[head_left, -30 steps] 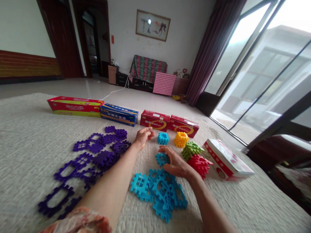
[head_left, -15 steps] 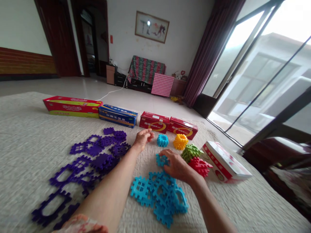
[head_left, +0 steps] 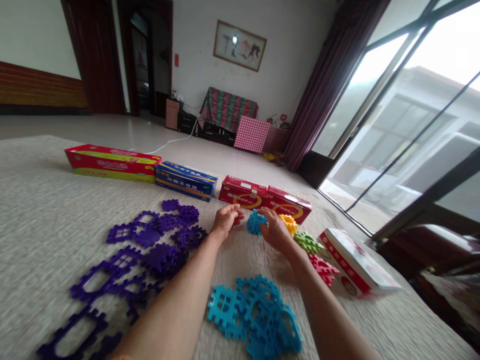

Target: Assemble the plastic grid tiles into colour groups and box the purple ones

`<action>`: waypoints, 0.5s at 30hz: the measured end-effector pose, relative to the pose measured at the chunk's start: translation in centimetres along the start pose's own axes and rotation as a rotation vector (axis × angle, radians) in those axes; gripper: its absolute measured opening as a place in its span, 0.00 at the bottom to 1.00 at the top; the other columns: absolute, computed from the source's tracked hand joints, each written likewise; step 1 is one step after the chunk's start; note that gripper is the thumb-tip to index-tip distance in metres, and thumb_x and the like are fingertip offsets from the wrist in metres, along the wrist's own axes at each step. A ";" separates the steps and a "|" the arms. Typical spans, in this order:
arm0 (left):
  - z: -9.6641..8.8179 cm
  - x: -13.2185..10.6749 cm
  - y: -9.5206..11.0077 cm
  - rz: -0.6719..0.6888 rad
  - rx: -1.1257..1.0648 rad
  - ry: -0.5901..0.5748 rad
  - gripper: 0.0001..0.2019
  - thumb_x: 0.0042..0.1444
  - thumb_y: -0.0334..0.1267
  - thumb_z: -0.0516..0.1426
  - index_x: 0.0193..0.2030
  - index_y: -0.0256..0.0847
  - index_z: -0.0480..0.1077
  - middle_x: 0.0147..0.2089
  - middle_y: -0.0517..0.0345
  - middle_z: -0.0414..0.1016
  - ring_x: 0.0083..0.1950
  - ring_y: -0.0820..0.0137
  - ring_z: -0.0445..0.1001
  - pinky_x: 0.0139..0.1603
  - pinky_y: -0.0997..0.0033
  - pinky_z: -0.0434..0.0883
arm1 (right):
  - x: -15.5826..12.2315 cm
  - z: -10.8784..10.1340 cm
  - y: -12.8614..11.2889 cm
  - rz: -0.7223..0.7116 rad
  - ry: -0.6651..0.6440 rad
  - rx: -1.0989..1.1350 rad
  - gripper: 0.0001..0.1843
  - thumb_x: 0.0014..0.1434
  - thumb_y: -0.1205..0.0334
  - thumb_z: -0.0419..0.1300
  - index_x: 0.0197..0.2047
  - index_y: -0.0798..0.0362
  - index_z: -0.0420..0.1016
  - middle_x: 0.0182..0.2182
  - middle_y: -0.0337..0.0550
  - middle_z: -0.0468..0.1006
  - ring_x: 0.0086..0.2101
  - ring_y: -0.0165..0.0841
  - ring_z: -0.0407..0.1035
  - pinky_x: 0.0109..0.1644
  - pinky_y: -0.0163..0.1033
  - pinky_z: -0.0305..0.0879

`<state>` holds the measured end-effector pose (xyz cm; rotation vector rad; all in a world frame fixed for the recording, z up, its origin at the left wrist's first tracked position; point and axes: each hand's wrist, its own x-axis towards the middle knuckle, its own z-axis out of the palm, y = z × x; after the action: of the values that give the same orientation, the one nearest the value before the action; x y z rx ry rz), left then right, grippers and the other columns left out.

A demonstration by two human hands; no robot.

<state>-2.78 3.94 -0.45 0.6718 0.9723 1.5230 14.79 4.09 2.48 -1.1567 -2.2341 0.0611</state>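
Note:
My right hand is at a small blue toothed block, its fingers closed on the block's right side. A blue interlocking plate seems to be at the block, but where it joins is hard to make out. My left hand hovers just left of it, fingers loosely bent and a little apart, with nothing visible in them. Nearer to me lies a pile of blue plates with toothed edges, some with window openings. To the right stand a yellow block, green pieces and red pieces.
Purple toothed plates are spread on the pale textured mat at left. Along the back runs a row of boxes: a red-green box, a blue box and two red boxes. A white-red box lies at right.
My right hand has moved forward, away from the blue pile, carrying a blue plate to the small blue block. My left hand stays nearly in place. The camera view has shifted slightly.

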 end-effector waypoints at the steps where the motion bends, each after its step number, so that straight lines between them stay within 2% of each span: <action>1: 0.0 0.0 -0.1 0.002 0.005 -0.001 0.16 0.44 0.26 0.56 0.42 0.35 0.72 0.32 0.54 0.78 0.30 0.73 0.77 0.27 0.77 0.68 | 0.0 0.1 0.0 -0.004 0.011 0.014 0.24 0.50 0.72 0.52 0.51 0.53 0.70 0.54 0.53 0.70 0.53 0.42 0.66 0.57 0.52 0.63; 5: 0.0 0.2 -0.3 0.011 0.020 -0.003 0.16 0.44 0.28 0.57 0.42 0.35 0.72 0.32 0.55 0.78 0.30 0.73 0.76 0.28 0.77 0.68 | -0.4 -0.4 -0.8 -0.026 0.108 0.070 0.25 0.50 0.72 0.52 0.51 0.52 0.70 0.57 0.51 0.67 0.56 0.42 0.63 0.59 0.52 0.62; 10: 0.0 0.1 -0.5 0.051 0.054 -0.012 0.15 0.44 0.28 0.57 0.42 0.35 0.73 0.31 0.55 0.78 0.29 0.73 0.75 0.29 0.77 0.68 | -2.8 -1.9 -2.9 -0.041 0.202 0.129 0.21 0.54 0.72 0.49 0.48 0.52 0.72 0.51 0.50 0.72 0.52 0.39 0.66 0.57 0.48 0.63; 12: 0.0 -0.1 -0.6 0.079 0.073 -0.019 0.15 0.44 0.28 0.56 0.41 0.35 0.72 0.31 0.55 0.77 0.29 0.74 0.75 0.29 0.77 0.68 | -4.4 -2.4 -3.6 -0.011 0.172 0.153 0.19 0.55 0.72 0.48 0.46 0.52 0.73 0.45 0.49 0.75 0.48 0.38 0.69 0.53 0.45 0.66; 15: 0.1 -0.6 -0.7 0.121 0.182 -0.018 0.15 0.44 0.26 0.54 0.41 0.35 0.73 0.32 0.56 0.77 0.30 0.74 0.75 0.31 0.77 0.69 | -7.1 -3.1 -4.8 0.073 0.053 0.164 0.16 0.56 0.69 0.48 0.44 0.52 0.73 0.40 0.46 0.77 0.43 0.36 0.72 0.49 0.42 0.67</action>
<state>-2.22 3.42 -0.92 0.8858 1.0815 1.5428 16.03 -4.90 2.96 -1.1367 -2.0978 0.2361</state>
